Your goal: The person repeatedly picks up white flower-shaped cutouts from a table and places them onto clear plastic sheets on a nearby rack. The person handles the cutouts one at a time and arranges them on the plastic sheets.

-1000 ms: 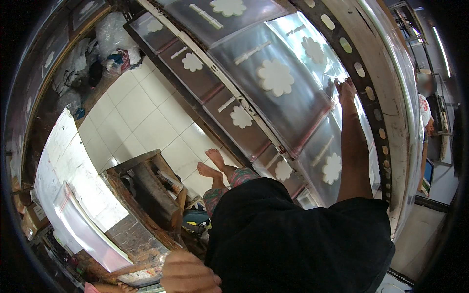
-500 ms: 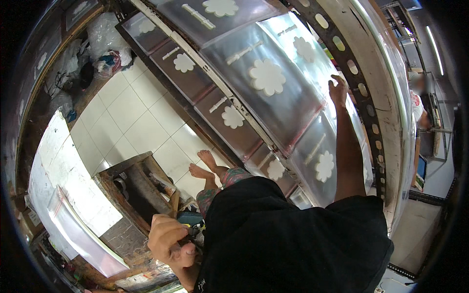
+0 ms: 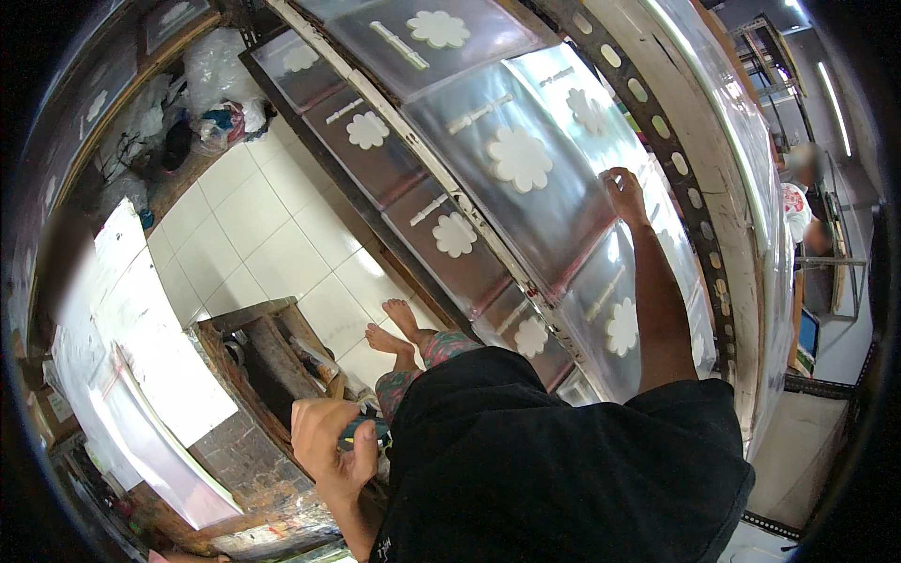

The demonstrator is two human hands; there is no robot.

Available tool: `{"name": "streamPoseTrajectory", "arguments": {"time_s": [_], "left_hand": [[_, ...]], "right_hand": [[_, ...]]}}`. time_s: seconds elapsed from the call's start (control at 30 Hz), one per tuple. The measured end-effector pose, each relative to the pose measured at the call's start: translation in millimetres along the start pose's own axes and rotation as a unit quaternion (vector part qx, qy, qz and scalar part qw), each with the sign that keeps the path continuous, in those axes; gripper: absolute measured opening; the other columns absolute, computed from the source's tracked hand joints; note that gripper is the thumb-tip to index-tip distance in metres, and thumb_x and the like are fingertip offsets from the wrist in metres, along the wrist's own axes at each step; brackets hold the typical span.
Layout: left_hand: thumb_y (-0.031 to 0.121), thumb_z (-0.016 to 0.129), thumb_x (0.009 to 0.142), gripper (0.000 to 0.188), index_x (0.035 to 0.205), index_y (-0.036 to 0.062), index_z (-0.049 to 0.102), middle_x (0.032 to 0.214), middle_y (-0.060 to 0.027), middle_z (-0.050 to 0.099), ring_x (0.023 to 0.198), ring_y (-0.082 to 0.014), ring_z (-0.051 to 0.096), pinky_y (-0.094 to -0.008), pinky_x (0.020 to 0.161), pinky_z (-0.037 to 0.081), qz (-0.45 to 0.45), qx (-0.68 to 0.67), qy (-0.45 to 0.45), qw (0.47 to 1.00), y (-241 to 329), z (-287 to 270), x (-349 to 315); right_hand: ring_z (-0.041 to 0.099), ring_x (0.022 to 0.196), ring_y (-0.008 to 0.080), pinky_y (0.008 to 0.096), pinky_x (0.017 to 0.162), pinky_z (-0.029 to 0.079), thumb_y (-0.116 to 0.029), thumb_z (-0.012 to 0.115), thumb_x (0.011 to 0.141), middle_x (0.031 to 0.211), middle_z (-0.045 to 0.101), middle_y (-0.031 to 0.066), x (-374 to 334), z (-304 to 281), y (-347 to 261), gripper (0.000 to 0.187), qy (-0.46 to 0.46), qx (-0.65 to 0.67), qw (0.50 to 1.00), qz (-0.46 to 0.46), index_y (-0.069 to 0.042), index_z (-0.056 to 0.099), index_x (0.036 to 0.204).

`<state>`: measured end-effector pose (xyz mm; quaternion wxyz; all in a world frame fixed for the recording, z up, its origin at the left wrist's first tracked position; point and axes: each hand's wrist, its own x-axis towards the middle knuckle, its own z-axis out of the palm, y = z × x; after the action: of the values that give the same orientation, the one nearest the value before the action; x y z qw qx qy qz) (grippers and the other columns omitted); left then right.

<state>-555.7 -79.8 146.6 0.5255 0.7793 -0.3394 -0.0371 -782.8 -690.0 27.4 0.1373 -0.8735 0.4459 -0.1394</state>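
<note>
Clear plastic bags, each printed with a white scalloped flower shape and a white bar, lie in overlapping rows on the slanted rack to my right. My right hand [image 3: 626,194] reaches over them, its fingers pinched at the edge of a large plastic bag [image 3: 554,220] with a pinkish seam. What lies between the fingertips is partly hidden by the glare. My left hand [image 3: 330,448] hangs beside my body near the wooden workbench [image 3: 267,483]. Its fingers are bent, the thumb stands apart from them, and no object shows in it.
A perforated metal rail [image 3: 660,127] runs along the rack's far side. A wooden box-like stand [image 3: 282,361] is by my feet on the tiled floor [image 3: 272,235]. Crumpled plastic [image 3: 214,75] is heaped at the upper left. Another person [image 3: 798,202] is at the far right.
My right hand has moved left and slightly down to the bag's edge, and its fingers have closed. My left hand has loosened, its thumb lifting away from the fingers. The view has shifted slightly.
</note>
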Motion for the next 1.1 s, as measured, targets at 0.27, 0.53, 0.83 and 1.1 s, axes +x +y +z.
{"name": "streamPoseTrajectory", "arguments": {"time_s": [0.27,0.53,0.83,1.1], "left_hand": [[0.01,0.074,0.077,0.017,0.089,0.0028,0.064,0.083,-0.0119,0.063,0.074,-0.0322,0.059,-0.0404,0.07,0.044,0.027,0.046,0.009,0.999,-4.9,-13.6,-17.6],[0.006,0.073,0.075,0.016,0.088,0.0024,0.064,0.082,-0.0108,0.065,0.073,-0.0311,0.06,-0.0399,0.07,0.044,0.014,0.103,0.044,0.994,-2.3,-33.6,-31.7],[0.008,0.075,0.079,0.012,0.086,0.0057,0.066,0.084,-0.009,0.067,0.075,-0.0294,0.061,-0.039,0.069,0.044,-0.018,0.14,0.16,0.977,-24.7,-77.9,-63.9],[0.011,0.071,0.084,0.009,0.087,0.0066,0.064,0.083,-0.0062,0.063,0.078,-0.0261,0.061,-0.0378,0.071,0.044,-0.093,0.25,0.252,0.93,-30.8,-84.1,-75.4]], "right_hand": [[0.056,0.119,0.0353,0.0411,0.103,0.044,-0.024,0.056,0.095,0.127,0.059,0.0213,-14.1,-2.6,-17.8,0.036,0.002,-0.005,1.0,0.029,-0.004,0.06,0.125],[0.067,0.101,0.0304,0.0391,0.091,0.051,-0.025,0.064,0.093,0.111,0.069,0.0202,7.5,12.6,9.6,0.034,-0.013,0.026,1.0,0.009,0.001,0.064,0.116],[0.055,0.125,0.0301,0.0406,0.109,0.04,-0.013,0.056,0.1,0.13,0.061,0.0172,95.4,-4.3,86.0,0.03,0.161,-0.069,0.94,-0.291,0.001,0.06,0.127],[0.061,0.117,0.0258,0.0389,0.102,0.049,-0.024,0.051,0.104,0.136,0.054,0.0116,20.3,26.1,-218.5,0.039,-0.113,0.425,0.883,-0.167,-0.001,0.052,0.136]]}}
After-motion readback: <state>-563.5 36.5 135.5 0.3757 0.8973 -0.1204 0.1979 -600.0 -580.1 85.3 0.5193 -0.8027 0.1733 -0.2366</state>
